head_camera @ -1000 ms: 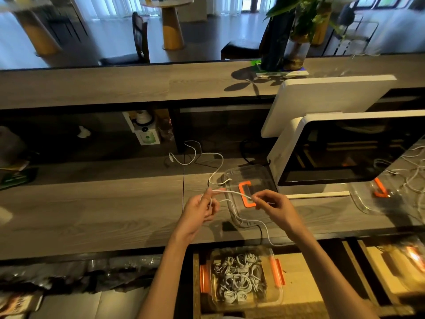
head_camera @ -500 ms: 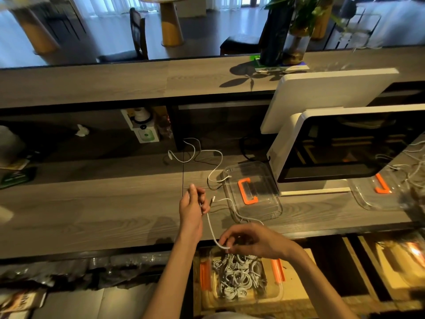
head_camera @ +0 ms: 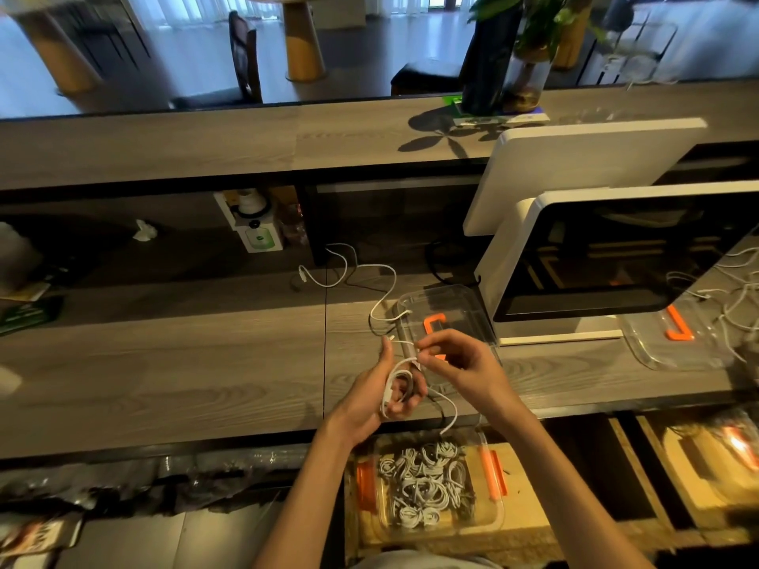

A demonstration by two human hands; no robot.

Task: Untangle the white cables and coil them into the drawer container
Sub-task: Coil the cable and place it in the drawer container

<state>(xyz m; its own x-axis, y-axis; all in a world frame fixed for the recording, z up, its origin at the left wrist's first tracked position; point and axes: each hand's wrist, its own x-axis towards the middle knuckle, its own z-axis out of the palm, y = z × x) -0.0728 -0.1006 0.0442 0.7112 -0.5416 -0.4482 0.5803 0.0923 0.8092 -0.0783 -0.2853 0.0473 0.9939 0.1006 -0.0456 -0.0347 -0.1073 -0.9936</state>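
My left hand (head_camera: 386, 388) holds a few loops of a white cable (head_camera: 399, 381) wound round its fingers, just above the desk's front edge. My right hand (head_camera: 460, 365) pinches the same cable beside the left fingertips. The cable's free tail (head_camera: 449, 412) hangs down toward the clear container with orange clips (head_camera: 497, 515) in the open drawer, which holds several coiled white cables (head_camera: 425, 482). Another loose white cable (head_camera: 369, 281) snakes across the desk behind my hands.
A clear lid with an orange handle (head_camera: 447, 310) lies on the desk behind my hands. A white-framed monitor (head_camera: 616, 256) stands at right. Farther right, a second clear lid (head_camera: 673, 338) and a tangle of white cables (head_camera: 735, 289). The wooden desk (head_camera: 164, 371) stretches left.
My right hand rose from over the drawer container back up to the left hand. The cable, a single strand before, now sits in loops round my left fingers.
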